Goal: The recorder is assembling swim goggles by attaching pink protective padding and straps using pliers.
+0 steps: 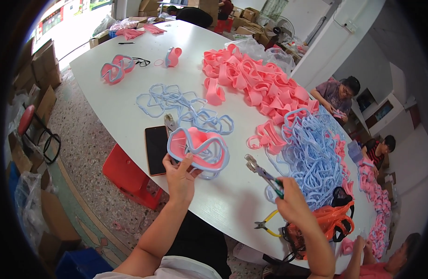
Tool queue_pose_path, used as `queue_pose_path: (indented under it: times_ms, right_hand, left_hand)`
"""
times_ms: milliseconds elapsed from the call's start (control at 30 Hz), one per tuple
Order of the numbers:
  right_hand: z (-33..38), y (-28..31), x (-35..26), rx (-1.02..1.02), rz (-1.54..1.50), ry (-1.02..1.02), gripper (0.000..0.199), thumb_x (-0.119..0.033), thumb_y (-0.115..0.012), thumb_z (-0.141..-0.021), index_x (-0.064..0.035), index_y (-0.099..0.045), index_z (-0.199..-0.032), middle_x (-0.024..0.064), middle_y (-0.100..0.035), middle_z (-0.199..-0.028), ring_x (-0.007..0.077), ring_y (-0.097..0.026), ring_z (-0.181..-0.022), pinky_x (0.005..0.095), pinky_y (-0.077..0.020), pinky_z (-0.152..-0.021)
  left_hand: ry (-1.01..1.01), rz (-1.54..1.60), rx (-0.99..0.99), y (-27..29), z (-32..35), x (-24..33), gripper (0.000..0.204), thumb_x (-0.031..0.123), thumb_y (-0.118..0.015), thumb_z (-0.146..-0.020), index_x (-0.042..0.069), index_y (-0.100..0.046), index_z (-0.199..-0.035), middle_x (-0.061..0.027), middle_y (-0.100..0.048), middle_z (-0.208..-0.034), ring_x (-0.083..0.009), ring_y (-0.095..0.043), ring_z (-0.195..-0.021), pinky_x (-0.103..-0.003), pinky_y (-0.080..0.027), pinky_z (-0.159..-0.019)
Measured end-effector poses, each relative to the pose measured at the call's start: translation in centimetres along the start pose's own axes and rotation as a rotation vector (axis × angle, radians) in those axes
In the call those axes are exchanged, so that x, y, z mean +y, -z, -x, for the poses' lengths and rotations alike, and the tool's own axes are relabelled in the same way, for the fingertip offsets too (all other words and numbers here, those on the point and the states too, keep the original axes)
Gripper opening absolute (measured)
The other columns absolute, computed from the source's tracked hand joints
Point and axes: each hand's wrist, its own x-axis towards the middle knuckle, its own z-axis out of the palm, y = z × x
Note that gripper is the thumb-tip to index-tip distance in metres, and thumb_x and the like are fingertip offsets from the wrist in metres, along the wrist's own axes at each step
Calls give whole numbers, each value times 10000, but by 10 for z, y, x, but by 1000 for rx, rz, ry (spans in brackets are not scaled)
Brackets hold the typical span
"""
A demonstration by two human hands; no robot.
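My left hand [180, 182] grips a pink soft mask-shaped piece [205, 163] with a light-blue rim, holding it up over the table's near edge. In my right hand [294, 201] is a pair of pliers [266, 176], with metal jaws and green handles. The jaws point up and left, apart from the mask piece. Just behind that piece, a second metal tool [170, 122] lies beside a dark phone [156, 151], partly hidden. Loose light-blue rings [176, 103] are spread farther back. Yellow-handled cutters [269, 224] rest below my right hand.
A heap of pink pieces [256, 83] and a tangle of blue rings [311, 158] cover the white table's [102, 97] right side. An orange bag [332, 217] sits near right. Rimmed pieces [113, 72] lie far left. A red stool [130, 174] stands below; several people work nearby.
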Motion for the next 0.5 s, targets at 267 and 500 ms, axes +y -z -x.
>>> queue_pose_path:
  times_ms: [267,500]
  right_hand:
    - [2,-55,-18,-120,-288,-61,506,-33,-570,-742,29,-466,-1233,202,-504,-1125,335,-506,-1071,371,-403,-939]
    - [-2,-79,-11,-169,-552,-224,359,-24,-531,-773,-11,-524,-1132,128,-587,-996,261,-573,-934,338,-450,-837]
  left_hand:
    - [-146,169,111,-32,12,-21,525,126,-696,-874,90,-306,-1222,-118,-482,-1172,-187,-556,-1017,-357,-525,-809]
    - [-487,-27,35,-37,20,-35,576,124,-731,-848,80,-273,-1194,-114,-409,-1212,-165,-446,-1124,-326,-395,-980]
